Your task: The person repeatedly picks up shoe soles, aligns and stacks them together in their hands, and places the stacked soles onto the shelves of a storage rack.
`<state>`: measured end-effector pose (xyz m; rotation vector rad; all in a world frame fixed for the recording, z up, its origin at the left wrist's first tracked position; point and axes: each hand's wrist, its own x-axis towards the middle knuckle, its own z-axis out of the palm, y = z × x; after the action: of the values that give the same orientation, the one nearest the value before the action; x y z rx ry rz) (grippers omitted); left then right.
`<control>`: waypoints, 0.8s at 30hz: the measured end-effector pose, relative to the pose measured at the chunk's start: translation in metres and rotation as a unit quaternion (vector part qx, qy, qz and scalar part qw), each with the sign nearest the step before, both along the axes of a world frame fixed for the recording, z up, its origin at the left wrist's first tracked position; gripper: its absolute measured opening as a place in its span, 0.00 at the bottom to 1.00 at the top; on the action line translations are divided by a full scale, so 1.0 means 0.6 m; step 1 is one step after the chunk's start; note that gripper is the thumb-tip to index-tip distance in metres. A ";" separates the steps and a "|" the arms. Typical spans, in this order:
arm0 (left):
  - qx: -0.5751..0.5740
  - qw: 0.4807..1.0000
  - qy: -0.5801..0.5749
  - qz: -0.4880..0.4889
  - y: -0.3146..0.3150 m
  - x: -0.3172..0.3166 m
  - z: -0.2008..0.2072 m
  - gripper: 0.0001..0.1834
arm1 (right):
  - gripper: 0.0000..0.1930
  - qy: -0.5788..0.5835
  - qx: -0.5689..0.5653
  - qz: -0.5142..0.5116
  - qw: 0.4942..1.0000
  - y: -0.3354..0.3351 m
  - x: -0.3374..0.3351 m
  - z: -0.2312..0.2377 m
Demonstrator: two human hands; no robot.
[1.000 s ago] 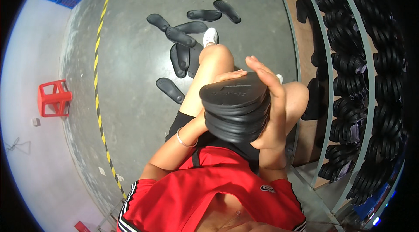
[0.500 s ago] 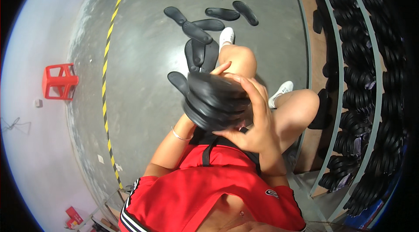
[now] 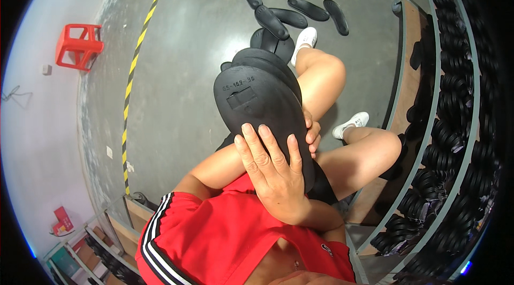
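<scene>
A red stool (image 3: 79, 45) stands far left on the grey floor (image 3: 182, 70). At centre, a stack of black shoe soles (image 3: 262, 97) is held upright over the knees, right hand (image 3: 273, 172) spread flat across its face, left hand (image 3: 311, 130) mostly hidden, fingertips curled round its edge. Likely rubbery, flexible, light; best gripped edgewise. Shelves (image 3: 455, 124) of soles fill the right.

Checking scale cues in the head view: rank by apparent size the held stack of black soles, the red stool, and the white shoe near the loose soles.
1. stack of black soles, largest, though nearness to the camera inflates it.
2. red stool.
3. white shoe, smallest; it lies far off, so its true size against the stool is unsure.
</scene>
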<state>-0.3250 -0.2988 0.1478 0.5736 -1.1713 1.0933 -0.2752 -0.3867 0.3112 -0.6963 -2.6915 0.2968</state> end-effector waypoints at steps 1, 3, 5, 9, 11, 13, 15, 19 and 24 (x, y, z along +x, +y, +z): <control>-0.036 0.999 -0.012 0.012 -0.010 0.004 0.000 0.40 | 0.25 0.000 0.006 0.006 1.000 0.002 -0.002 -0.002; -0.036 0.999 -0.021 0.009 -0.008 0.005 -0.006 0.39 | 0.25 -0.010 0.005 0.010 1.000 0.003 -0.004 -0.006; -0.034 0.999 -0.027 0.002 -0.007 0.009 -0.007 0.39 | 0.25 -0.015 0.006 0.011 1.000 0.004 -0.003 -0.005; -0.033 0.999 -0.020 0.017 -0.006 0.005 -0.008 0.37 | 0.25 -0.023 0.006 0.015 1.000 0.002 -0.004 -0.008; -0.027 0.999 -0.019 0.026 -0.007 0.001 -0.009 0.37 | 0.25 -0.022 0.005 0.019 1.000 -0.001 -0.006 -0.011; -0.046 0.999 -0.006 0.014 -0.012 -0.006 -0.010 0.34 | 0.24 -0.003 0.010 0.027 1.000 0.000 -0.007 -0.015; -0.092 0.996 -0.009 -0.015 -0.026 -0.005 -0.010 0.32 | 0.23 -0.003 0.011 0.043 0.999 0.001 -0.006 -0.018; -0.118 0.989 0.008 -0.087 -0.014 -0.017 -0.021 0.22 | 0.21 0.010 0.000 0.075 0.997 0.000 -0.004 -0.019; -0.038 0.989 -0.001 -0.142 0.005 -0.021 -0.017 0.18 | 0.20 0.010 0.034 0.099 0.994 -0.012 -0.010 -0.033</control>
<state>-0.3373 -0.2961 0.1377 0.3339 -1.1675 0.8906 -0.2812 -0.3938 0.2916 -0.4052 -2.7412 0.2585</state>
